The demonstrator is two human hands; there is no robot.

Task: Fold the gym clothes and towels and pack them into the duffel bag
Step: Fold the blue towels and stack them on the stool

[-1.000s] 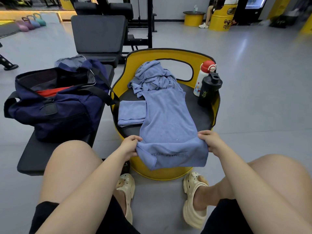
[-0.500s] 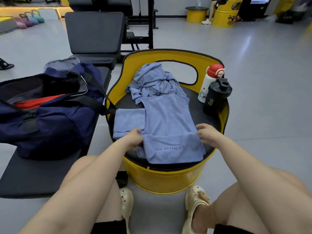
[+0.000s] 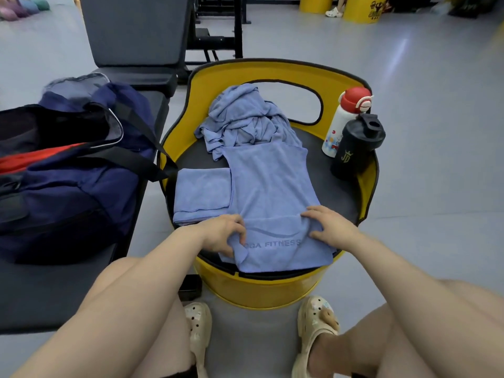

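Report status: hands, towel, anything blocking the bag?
Left hand grips the towel's near corner; right hand presses it flat. Towel half-folded on the stool. Duffel bag open, unobstructed.

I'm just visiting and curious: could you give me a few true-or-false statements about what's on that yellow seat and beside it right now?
1. Both hands are on the blue towel. True.
2. The duffel bag is zipped closed. False: it is open, with something red inside.
3. A folded towel lies left of the one being handled. True.
4. The two bottles lie on the floor. False: they stand on the seat's right edge.
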